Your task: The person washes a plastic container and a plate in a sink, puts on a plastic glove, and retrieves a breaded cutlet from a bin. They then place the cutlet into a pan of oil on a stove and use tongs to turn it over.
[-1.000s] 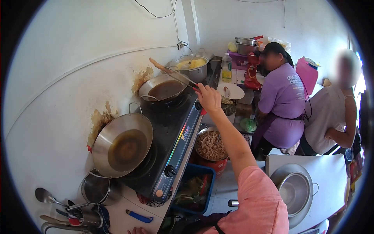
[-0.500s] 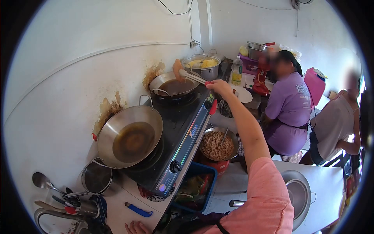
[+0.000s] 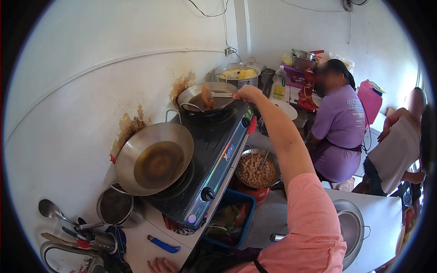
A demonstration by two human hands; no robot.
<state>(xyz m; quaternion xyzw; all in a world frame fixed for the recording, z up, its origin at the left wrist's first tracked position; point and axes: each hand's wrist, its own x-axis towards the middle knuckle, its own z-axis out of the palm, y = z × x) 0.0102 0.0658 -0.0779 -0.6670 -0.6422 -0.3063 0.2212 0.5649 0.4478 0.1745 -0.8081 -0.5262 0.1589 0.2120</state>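
Observation:
Stretched out over the stove, my right hand point(image 3: 248, 93) grips red-handled tongs point(image 3: 222, 95). Their tips hold a brown-orange piece of food point(image 3: 207, 96) low over the dark liquid in the rear wok point(image 3: 187, 98); whether it touches the liquid is unclear. Nearer me on the same black stove point(image 3: 207, 157) stands a larger wok point(image 3: 129, 169) with brown liquid in it. My left hand point(image 3: 161, 265) lies at the bottom edge on the counter, fingers apart, near a blue-handled cutter point(image 3: 164, 245).
A pan of minced food point(image 3: 257, 169) and a blue bin point(image 3: 252, 207) stand right of the stove. Behind is a pot of yellow food point(image 3: 236, 74). A person in purple point(image 3: 339, 123) sits at the right, another point(image 3: 396, 145) beyond. Utensils point(image 3: 86, 236) stand at lower left.
My right hand has moved slightly left and down, lowering the food piece toward the wok's liquid. The far person at the right has shifted posture. My left hand stays on the counter.

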